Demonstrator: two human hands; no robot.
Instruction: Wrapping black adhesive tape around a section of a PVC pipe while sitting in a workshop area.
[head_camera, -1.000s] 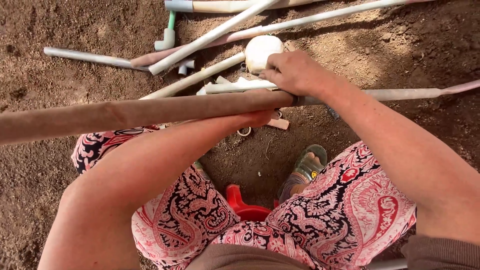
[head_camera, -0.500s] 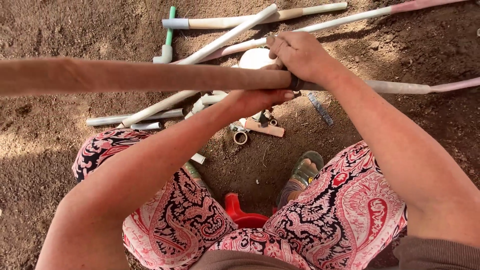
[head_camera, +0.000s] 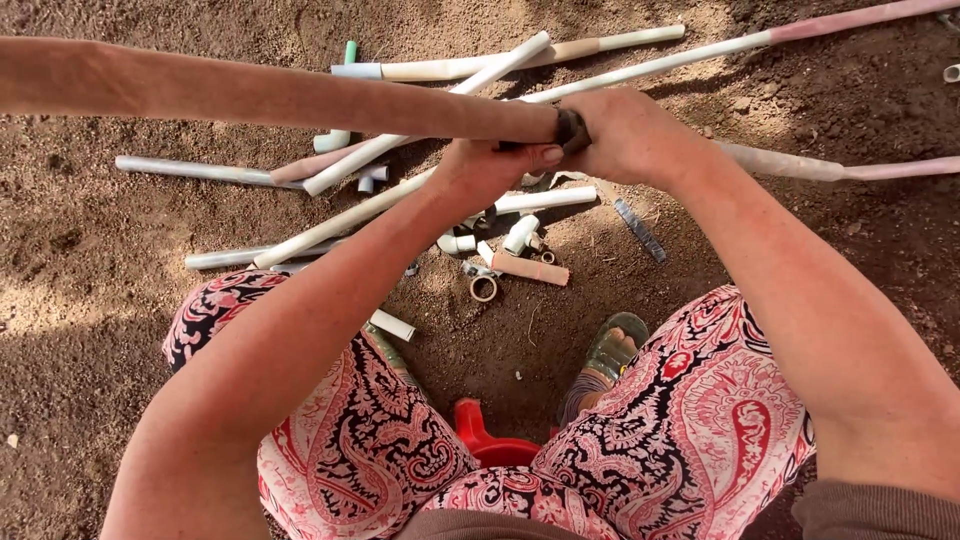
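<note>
Gripping the end of the long brown pipe, the left hand is closed around it while the right hand pinches a dark coupling just between both hands, above the scattered pipe pieces on the soil.

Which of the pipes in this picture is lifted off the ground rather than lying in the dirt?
The thick brown pipe, gripped at its end by the left hand and right hand. The thinner white pipes lie on the soil.

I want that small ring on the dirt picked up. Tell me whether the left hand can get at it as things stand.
Probably not at once: the left hand grips the brown pipe. The ring lies uncovered just below, so once freed, the way looks open.
</note>
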